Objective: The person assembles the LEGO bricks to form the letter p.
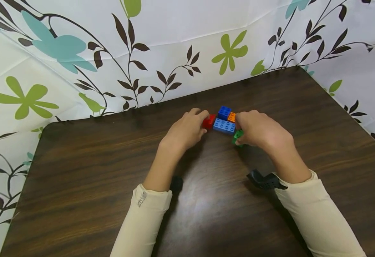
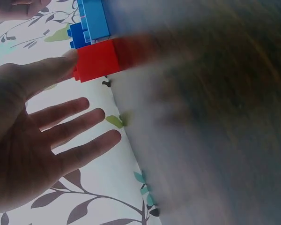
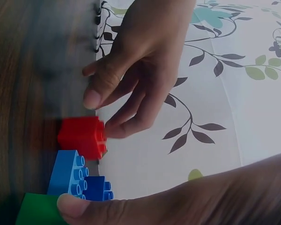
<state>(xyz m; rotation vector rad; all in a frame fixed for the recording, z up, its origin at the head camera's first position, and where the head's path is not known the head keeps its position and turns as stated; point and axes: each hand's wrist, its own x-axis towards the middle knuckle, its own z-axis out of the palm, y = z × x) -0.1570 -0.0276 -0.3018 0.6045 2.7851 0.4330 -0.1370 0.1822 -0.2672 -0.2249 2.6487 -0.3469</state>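
In the head view, my left hand is beside a red toy building brick. The right wrist view shows a finger of that hand at the studs of the red brick, with the thumb apart from it. Three fingers are spread in the left wrist view. My right hand pinches a green brick, its thumb on the near side; its other fingers are mostly hidden. Between the hands stand a light blue brick, a dark blue brick and an orange brick, close together.
The bricks stand on a dark wood-grain table, toward its back edge. Behind it hangs a white cloth printed with leaves, flowers and birds. A black strap is at the right wrist.
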